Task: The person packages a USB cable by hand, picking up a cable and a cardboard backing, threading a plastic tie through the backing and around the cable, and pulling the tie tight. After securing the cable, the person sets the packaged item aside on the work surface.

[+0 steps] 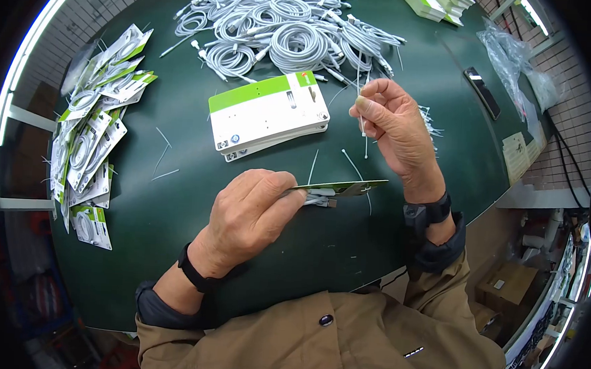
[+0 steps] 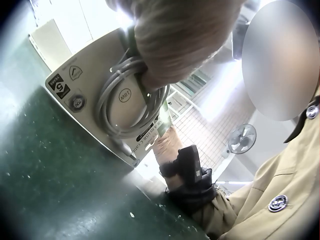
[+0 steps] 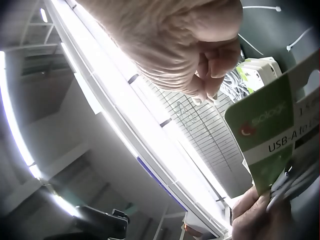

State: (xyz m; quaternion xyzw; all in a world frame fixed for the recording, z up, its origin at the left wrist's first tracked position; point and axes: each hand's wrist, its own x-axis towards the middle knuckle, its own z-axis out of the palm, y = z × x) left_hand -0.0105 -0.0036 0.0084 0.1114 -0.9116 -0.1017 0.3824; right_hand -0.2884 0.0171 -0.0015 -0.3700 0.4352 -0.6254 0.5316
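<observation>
My left hand (image 1: pixel 245 212) grips a green-and-white packaging card (image 2: pixel 90 65) by one end, thumb on the near side. A grey-white USB cable (image 2: pixel 104 107) lies coiled against the card's printed face, with a plug near its lower corner in the left wrist view. From the head view the card appears nearly edge-on, above the table. Farther forward and to the right, my right hand (image 1: pixel 400 130) pinches a thin white cable tie (image 1: pixel 363 129) between thumb and fingers. Several loose ties (image 1: pixel 352 162) lie on the table between the hands.
A stack of printed cards (image 1: pixel 262 120) sits in front of the hands, with a large heap of coiled cables (image 1: pixel 295 46) behind it. Carded cables (image 1: pixel 89 142) are piled at left. A phone (image 1: pixel 482 92) and plastic bags (image 1: pixel 512 65) lie at right on the green table (image 1: pixel 175 215).
</observation>
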